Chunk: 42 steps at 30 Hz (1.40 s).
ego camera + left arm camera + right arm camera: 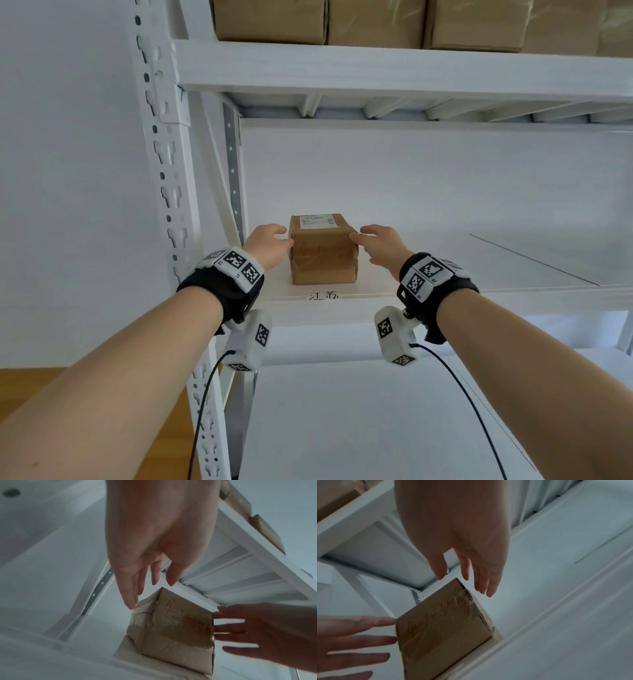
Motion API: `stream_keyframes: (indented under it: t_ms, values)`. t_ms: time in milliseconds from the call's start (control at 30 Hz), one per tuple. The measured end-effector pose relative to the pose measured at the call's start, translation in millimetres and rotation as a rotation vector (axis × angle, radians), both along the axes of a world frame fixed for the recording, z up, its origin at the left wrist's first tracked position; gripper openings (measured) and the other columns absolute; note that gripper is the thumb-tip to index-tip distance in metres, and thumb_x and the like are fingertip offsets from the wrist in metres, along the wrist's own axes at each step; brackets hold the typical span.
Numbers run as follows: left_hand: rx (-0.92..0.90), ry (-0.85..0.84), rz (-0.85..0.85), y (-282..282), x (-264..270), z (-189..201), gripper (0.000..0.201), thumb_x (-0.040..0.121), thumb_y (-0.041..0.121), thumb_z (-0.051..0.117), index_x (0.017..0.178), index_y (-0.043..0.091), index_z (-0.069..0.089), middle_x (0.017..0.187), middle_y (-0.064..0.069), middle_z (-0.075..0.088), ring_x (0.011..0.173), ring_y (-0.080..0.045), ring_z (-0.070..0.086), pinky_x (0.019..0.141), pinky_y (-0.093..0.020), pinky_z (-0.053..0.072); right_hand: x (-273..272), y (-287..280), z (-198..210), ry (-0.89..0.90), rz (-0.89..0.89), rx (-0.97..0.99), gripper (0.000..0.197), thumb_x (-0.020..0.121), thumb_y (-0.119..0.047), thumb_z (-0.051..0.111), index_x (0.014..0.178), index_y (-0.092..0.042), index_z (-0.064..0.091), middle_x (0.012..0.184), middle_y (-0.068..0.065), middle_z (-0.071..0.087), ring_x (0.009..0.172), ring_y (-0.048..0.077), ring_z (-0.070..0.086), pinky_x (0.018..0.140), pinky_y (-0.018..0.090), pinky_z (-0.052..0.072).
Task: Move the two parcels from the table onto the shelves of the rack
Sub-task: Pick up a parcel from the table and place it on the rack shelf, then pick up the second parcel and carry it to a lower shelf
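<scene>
Small brown taped cardboard parcel (322, 251) sits near front-left of white metal rack shelf (445, 270) w/ both grips released, left hand (269, 245) & right hand (382, 246) flanking it, so a snagging fingertip could nudge it off.

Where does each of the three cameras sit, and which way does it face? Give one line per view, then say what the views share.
Head: worn on the head, facing forward at the rack shelf; both forearms, left hand and right hand flank the parcel.
Left wrist: under the left wrist, looking along the open left hand at the parcel; right hand opposite.
Right wrist: mirrored; right hand, parcel, left hand.
Shared: parcel, both hands.
</scene>
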<state>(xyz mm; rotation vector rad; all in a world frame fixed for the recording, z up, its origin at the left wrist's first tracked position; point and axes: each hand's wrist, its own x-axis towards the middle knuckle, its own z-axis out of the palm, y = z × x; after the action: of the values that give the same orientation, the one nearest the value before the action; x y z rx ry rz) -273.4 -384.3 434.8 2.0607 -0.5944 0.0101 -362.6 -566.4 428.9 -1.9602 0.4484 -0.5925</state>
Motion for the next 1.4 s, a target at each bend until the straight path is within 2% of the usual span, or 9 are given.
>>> stream_keyframes:
  t_ms: [67, 133, 267, 367, 533, 733, 1067, 1200, 1400]
  values:
    - [0.055, -0.086, 0.011, 7, -10, -3, 0.047, 0.094, 0.02, 0.05, 0.139, 0.008, 0.044, 0.14, -0.014, 0.05, 0.124, -0.03, 0.051, 0.105, -0.042, 0.044, -15, 5, -2, -0.005, -0.013, -0.071, 0.053, 0.092, -0.03, 0.056, 0.139, -0.007, 0.046, 0.142, 0.012, 0.05, 0.131, 0.027, 0.047, 0.109, 0.036, 0.039]
    - [0.105, -0.14, 0.017, 14, -22, -7, 0.045, 0.094, 0.021, 0.05, 0.136, 0.008, 0.047, 0.137, -0.016, 0.053, 0.12, -0.031, 0.055, 0.103, -0.04, 0.045, -30, 12, -5, 0.008, -0.011, -0.124, 0.052, 0.093, -0.029, 0.055, 0.139, -0.007, 0.046, 0.141, 0.013, 0.052, 0.13, 0.026, 0.047, 0.101, 0.03, 0.037]
    - [0.216, -0.243, 0.013, 31, -61, -21, 0.041, 0.094, 0.021, 0.048, 0.133, 0.008, 0.051, 0.135, -0.014, 0.056, 0.123, -0.028, 0.053, 0.103, -0.033, 0.04, -70, 30, -18, 0.03, -0.013, -0.247, 0.048, 0.093, -0.027, 0.054, 0.136, -0.008, 0.048, 0.138, 0.013, 0.054, 0.126, 0.027, 0.051, 0.101, 0.033, 0.039]
    - [0.327, -0.308, -0.026, 44, -93, -36, 0.04, 0.096, 0.023, 0.046, 0.132, 0.008, 0.052, 0.136, -0.012, 0.056, 0.123, -0.028, 0.053, 0.104, -0.036, 0.042, -101, 47, -31, 0.098, -0.01, -0.392, 0.045, 0.094, -0.027, 0.052, 0.135, -0.007, 0.05, 0.136, 0.013, 0.055, 0.125, 0.028, 0.052, 0.102, 0.035, 0.041]
    - [0.454, -0.318, -0.026, 69, -142, -58, 0.041, 0.096, 0.029, 0.044, 0.133, 0.013, 0.05, 0.134, -0.011, 0.057, 0.12, -0.029, 0.055, 0.101, -0.036, 0.044, -152, 75, -57, 0.224, -0.011, -0.609, 0.044, 0.095, -0.031, 0.048, 0.134, -0.012, 0.05, 0.136, 0.009, 0.055, 0.125, 0.026, 0.051, 0.101, 0.035, 0.041]
    - [0.635, -0.411, -0.039, 105, -197, -88, 0.041, 0.096, 0.032, 0.04, 0.134, 0.018, 0.048, 0.136, -0.008, 0.055, 0.122, -0.028, 0.054, 0.099, -0.04, 0.046, -206, 112, -87, 0.316, 0.053, -0.737, 0.044, 0.097, -0.029, 0.044, 0.137, -0.012, 0.045, 0.142, 0.006, 0.05, 0.131, 0.024, 0.045, 0.105, 0.037, 0.038]
    - [0.727, -0.327, 0.003, 180, -271, -144, 0.04, 0.097, 0.029, 0.039, 0.134, 0.016, 0.048, 0.132, -0.009, 0.058, 0.116, -0.029, 0.057, 0.094, -0.037, 0.047, -253, 182, -142, 0.409, 0.18, -0.828, 0.044, 0.096, -0.026, 0.041, 0.138, -0.013, 0.044, 0.141, 0.009, 0.05, 0.128, 0.027, 0.048, 0.099, 0.039, 0.043]
    - [0.755, -0.298, 0.043, 213, -281, -163, 0.034, 0.096, 0.026, 0.039, 0.122, 0.014, 0.057, 0.118, -0.009, 0.065, 0.102, -0.028, 0.063, 0.074, -0.029, 0.044, -255, 211, -164, 0.433, 0.224, -0.848, 0.041, 0.096, -0.025, 0.041, 0.134, -0.011, 0.047, 0.136, 0.011, 0.053, 0.123, 0.03, 0.052, 0.096, 0.041, 0.046]
    - [0.744, -0.265, 0.103, 250, -278, -182, 0.033, 0.095, 0.027, 0.039, 0.116, 0.013, 0.06, 0.111, -0.009, 0.069, 0.097, -0.028, 0.066, 0.079, -0.036, 0.053, -242, 255, -185, 0.432, 0.294, -0.857, 0.038, 0.095, -0.019, 0.041, 0.13, -0.007, 0.049, 0.132, 0.013, 0.056, 0.119, 0.031, 0.055, 0.094, 0.038, 0.045]
